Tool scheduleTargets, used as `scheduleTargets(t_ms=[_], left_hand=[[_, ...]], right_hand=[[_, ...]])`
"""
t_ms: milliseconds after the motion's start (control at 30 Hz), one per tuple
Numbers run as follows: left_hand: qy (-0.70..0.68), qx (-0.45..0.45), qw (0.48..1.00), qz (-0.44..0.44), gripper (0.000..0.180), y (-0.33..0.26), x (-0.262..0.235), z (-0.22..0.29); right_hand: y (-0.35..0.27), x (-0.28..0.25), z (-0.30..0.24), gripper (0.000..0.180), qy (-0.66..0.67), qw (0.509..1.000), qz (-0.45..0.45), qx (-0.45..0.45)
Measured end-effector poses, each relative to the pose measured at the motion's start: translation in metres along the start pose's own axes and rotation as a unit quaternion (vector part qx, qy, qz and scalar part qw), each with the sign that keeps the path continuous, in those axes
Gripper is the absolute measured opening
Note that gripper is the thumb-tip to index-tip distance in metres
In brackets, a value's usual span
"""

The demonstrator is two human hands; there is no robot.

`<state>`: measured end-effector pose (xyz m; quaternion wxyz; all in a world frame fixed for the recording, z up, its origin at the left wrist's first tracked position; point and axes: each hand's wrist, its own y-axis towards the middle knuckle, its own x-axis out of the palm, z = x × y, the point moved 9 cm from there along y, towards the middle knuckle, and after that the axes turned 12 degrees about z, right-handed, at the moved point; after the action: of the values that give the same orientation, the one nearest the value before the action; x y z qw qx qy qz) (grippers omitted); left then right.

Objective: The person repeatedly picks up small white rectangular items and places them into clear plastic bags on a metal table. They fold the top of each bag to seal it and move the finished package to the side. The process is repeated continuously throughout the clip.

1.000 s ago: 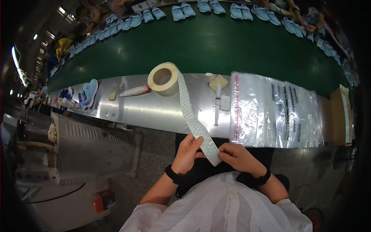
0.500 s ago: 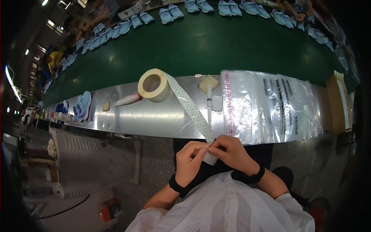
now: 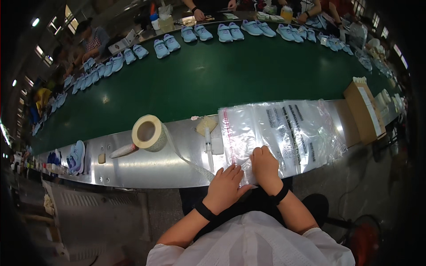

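My left hand (image 3: 225, 188) lies with its fingers stretched over the near left corner of a stack of clear plastic bags (image 3: 284, 137). Close beside it, my right hand (image 3: 265, 166) rests on the bags with curled fingers; what is in them is hidden. A roll of pale stickers (image 3: 150, 133) stands on the metal ledge, and its slack strip (image 3: 188, 162) runs down toward my left hand. Between roll and bags lies a clear syringe (image 3: 208, 148), its upper end on a tan sponge pad (image 3: 205, 126).
A whitish tube with a red end (image 3: 123, 151) and a small tan block (image 3: 102, 158) lie left of the roll. Blue shoes (image 3: 167, 45) line the far side of the green belt (image 3: 177, 84). An open cardboard box (image 3: 364, 111) stands at right; people work across the belt.
Both hands have gone from pinching at the strip's end in front of my body to the bags. The strip has slackened and curved. The whole view has shifted.
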<state>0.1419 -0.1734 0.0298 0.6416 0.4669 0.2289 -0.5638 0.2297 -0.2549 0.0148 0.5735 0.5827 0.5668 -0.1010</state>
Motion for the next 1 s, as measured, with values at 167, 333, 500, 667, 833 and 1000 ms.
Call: scheduleTargets(t_ms=[167,333,500,667,833,1000], left_hand=[[-0.137,-0.167,0.969,-0.116,0.033,0.014,-0.011,-0.020],[-0.683,-0.378,0.617,0.103,0.043,0.060,0.017,-0.061],[-0.856,-0.367,0.363,0.014,0.042,0.055,0.090,-0.076],[-0.765,-0.416,0.491,-0.012,0.042,0.056,0.078,-0.079],[-0.813,-0.324,0.473,-0.098,0.036,0.094,0.076,-0.034],[-0.719,-0.408,0.550,-0.123,0.030,0.088,0.099,-0.047]], right_hand=[[0.008,-0.016,0.030,0.012,0.163,0.980,0.011,0.117],[0.008,-0.012,-0.010,0.021,0.040,0.999,-0.011,0.000],[0.003,-0.003,0.005,0.010,0.050,0.999,0.014,-0.011],[0.015,-0.038,0.062,0.010,0.294,0.918,0.037,0.264],[0.027,-0.048,0.053,0.009,0.362,0.909,0.005,0.206],[0.030,-0.055,0.074,0.007,0.397,0.880,0.017,0.259]])
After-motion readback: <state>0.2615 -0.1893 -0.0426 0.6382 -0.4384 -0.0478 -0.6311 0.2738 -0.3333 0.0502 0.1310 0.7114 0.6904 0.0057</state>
